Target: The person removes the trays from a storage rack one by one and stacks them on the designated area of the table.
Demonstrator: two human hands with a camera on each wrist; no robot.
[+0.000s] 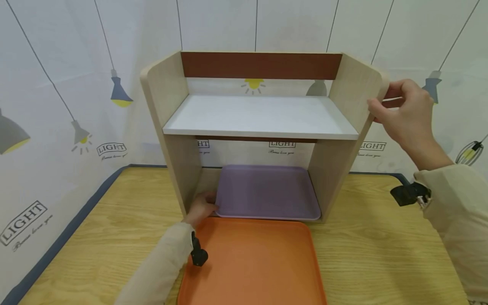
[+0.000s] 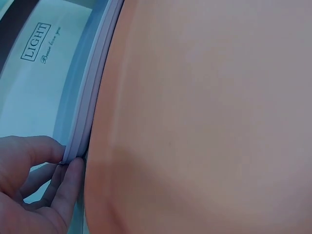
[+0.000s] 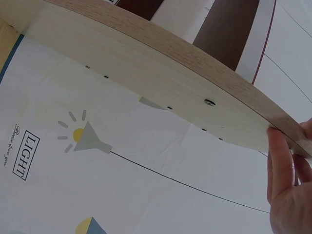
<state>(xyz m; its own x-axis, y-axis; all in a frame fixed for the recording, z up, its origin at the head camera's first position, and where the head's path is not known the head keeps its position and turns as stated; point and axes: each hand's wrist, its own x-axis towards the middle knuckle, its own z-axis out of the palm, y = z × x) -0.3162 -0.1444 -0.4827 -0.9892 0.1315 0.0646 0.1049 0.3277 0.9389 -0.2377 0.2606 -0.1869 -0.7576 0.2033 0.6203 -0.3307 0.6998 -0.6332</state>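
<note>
A small wooden shelf unit (image 1: 175, 178) with a white middle board (image 1: 259, 114) stands on the table. In its lower compartment lies a purple tray (image 1: 267, 192), its front edge close to the shelf's front. My left hand (image 1: 200, 208) pinches that tray at its front left corner, thumb and fingers on the rim (image 2: 78, 141) in the left wrist view. My right hand (image 1: 409, 112) grips the front edge of the shelf's right side panel (image 3: 195, 73) near the top. An orange tray (image 1: 255, 262) lies just in front of the shelf, under my left wrist.
The wood-grain table (image 1: 381, 237) extends to both sides of the shelf. Behind it, a pale wall covering (image 1: 68, 55) printed with lamps and lettering meets the table along a dark blue edge (image 1: 95, 195). A brown rail (image 1: 261, 65) spans the shelf's upper back.
</note>
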